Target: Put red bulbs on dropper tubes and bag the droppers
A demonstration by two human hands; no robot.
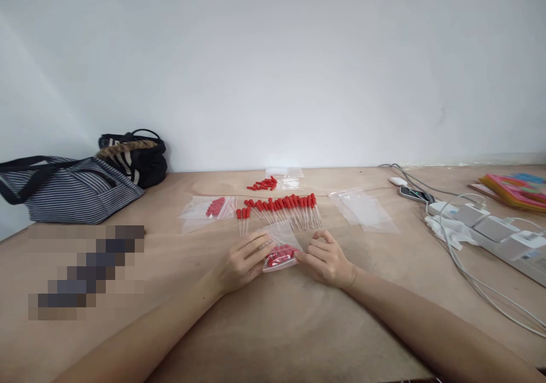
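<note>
A clear zip bag [281,259] with several red rubber bulbs inside lies on the wooden table between my hands, its sealed edge toward me. My left hand [243,262] holds the bag's left side, fingers over it. My right hand [327,259] has its fingers curled and pinches the bag's right edge. Just beyond lies a row of thin clear droppers with red bulbs [285,203]. Behind them are loose red bulbs [263,184] beside a clear bag with thin tubes [290,181]. Another bag of red bulbs [215,206] lies to the left.
Flat clear bags [364,209] lie right of the droppers. A striped bag [81,189] and a black bag [147,158] stand at the back left. On the right are a power strip [490,226], cables, a phone [413,194] and colourful packets [518,189].
</note>
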